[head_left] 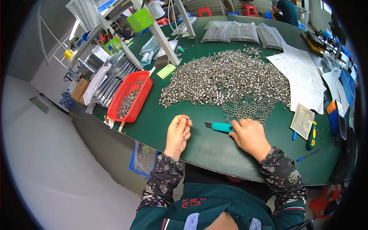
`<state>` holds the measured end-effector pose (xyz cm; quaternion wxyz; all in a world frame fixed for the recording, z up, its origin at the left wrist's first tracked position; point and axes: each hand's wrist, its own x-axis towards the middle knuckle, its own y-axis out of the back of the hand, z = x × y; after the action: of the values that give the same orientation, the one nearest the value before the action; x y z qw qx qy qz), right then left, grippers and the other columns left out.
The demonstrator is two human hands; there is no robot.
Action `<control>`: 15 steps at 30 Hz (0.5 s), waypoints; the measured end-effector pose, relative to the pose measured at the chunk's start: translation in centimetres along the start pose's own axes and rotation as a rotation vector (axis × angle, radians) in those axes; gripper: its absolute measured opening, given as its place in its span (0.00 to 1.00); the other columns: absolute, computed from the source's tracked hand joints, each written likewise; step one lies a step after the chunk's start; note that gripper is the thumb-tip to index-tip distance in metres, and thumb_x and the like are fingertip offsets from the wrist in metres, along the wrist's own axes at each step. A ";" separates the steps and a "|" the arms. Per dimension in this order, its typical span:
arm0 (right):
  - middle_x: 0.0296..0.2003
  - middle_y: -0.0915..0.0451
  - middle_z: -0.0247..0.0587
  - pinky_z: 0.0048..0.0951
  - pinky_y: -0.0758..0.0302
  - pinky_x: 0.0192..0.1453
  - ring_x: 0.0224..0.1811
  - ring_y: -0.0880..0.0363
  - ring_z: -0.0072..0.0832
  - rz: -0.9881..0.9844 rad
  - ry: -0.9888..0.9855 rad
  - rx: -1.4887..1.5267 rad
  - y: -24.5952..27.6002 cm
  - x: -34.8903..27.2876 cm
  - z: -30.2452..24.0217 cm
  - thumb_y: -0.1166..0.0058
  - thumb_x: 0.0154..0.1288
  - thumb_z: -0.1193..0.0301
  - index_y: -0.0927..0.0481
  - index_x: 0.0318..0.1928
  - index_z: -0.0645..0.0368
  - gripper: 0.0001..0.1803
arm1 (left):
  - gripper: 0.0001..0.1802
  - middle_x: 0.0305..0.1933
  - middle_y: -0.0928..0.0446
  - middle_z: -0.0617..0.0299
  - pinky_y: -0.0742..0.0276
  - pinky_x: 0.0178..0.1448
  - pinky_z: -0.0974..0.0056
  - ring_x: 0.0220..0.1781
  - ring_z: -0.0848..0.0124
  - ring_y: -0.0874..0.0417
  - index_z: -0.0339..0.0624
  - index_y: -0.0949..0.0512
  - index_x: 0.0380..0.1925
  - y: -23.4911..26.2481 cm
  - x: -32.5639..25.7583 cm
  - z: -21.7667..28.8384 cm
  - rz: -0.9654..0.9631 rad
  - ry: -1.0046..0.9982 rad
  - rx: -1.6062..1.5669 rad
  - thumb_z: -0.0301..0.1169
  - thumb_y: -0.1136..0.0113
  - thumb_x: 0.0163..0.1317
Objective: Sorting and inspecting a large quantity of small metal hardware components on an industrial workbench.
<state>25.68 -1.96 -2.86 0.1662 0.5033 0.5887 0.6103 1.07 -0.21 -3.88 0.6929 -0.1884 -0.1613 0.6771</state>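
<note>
Left hand [178, 135] has its fingers pinching a tiny metal ring [187, 119]. Right hand [250, 138] has fingers wrapped round a teal utility knife [221, 127], huge ring pile [230, 78] just beyond.

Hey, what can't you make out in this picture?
All in the head view:
Metal ring: finer details too small, partly covered by the left hand.
Utility knife: rear handle hidden by the right hand.
Red basket: bottom buried under metal pieces.
</note>
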 end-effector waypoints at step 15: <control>0.24 0.22 0.44 0.39 0.29 0.33 0.28 0.22 0.41 -0.177 -0.289 0.556 0.8 0.5 -0.3 0.47 0.56 0.56 0.23 0.39 0.55 0.17 | 0.11 0.34 0.27 0.67 0.51 0.17 0.81 0.17 0.88 0.43 0.37 0.28 0.45 -0.2 -0.3 -0.2 -0.044 -0.035 0.194 0.26 0.50 0.63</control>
<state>25.52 -1.89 -1.86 0.1569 0.5577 0.7446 0.3315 1.33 -0.55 -3.98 0.7197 -0.1049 -0.1112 0.6773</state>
